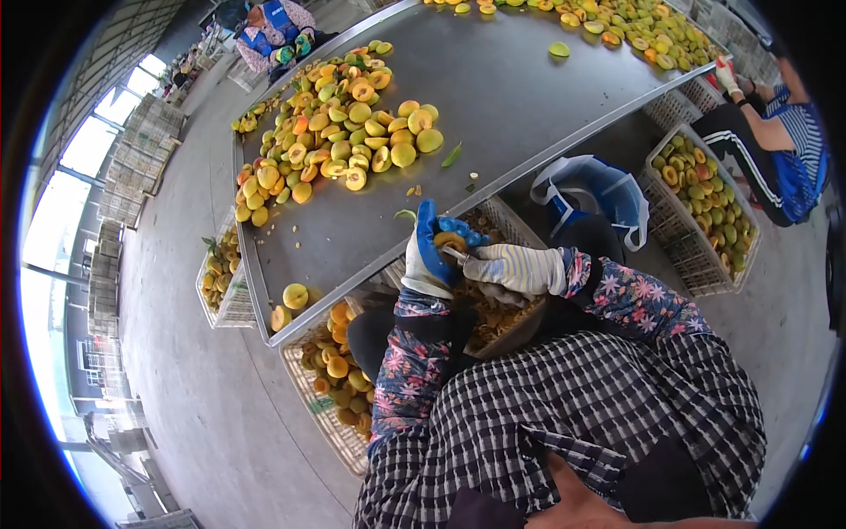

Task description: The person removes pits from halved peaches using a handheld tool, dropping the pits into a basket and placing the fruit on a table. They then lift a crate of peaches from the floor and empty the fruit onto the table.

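Observation:
My left hand [426, 256], in a blue-coated white glove, is closed around a peach half [449, 241] just off the table's front edge. In a striped white glove, my right hand [515, 268] grips a small metal tool [455, 253] whose tip is against the fruit; the tool's handle is hidden in the fingers. Below both hands sits a crate [520, 225] with brownish scraps, partly covered by my arms. Left of it, by my knee, is a crate of orange peach halves [304, 381].
A metal table [493, 97] with a raised rim carries a pile of peach halves [352, 132]. A blue-and-white bag [608, 189] hangs beside my right knee. Rightward stand a full crate [701, 280] and a seated person [784, 132]; another person [273, 35] works at the far left.

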`<action>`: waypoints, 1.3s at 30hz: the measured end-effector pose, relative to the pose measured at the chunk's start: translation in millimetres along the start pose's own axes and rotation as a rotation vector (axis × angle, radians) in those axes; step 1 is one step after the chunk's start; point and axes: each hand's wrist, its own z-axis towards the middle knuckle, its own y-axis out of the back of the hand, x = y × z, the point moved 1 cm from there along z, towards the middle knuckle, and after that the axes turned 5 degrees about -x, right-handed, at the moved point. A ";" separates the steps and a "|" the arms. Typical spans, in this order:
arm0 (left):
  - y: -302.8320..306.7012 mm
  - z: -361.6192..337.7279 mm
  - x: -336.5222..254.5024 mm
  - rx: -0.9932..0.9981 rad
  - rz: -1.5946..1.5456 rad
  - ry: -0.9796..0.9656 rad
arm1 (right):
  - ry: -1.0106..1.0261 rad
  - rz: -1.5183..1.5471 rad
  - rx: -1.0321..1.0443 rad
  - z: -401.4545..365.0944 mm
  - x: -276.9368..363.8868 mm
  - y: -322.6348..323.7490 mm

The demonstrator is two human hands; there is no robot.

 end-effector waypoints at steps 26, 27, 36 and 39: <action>99.9 -25.6 -47.4 -0.358 0.567 -0.697 | 0.100 -0.561 -0.241 -17.0 -9.0 131.6; 129.1 -28.1 -55.5 -0.436 0.534 -0.642 | 0.080 -0.495 -0.231 -9.8 -15.2 143.8; 82.3 -41.6 -46.2 -0.356 1.244 -0.752 | 0.322 -0.090 -0.235 65.3 48.4 82.7; 67.6 -68.1 -3.1 0.057 1.341 -0.561 | 0.515 0.050 -0.142 30.0 66.6 -27.4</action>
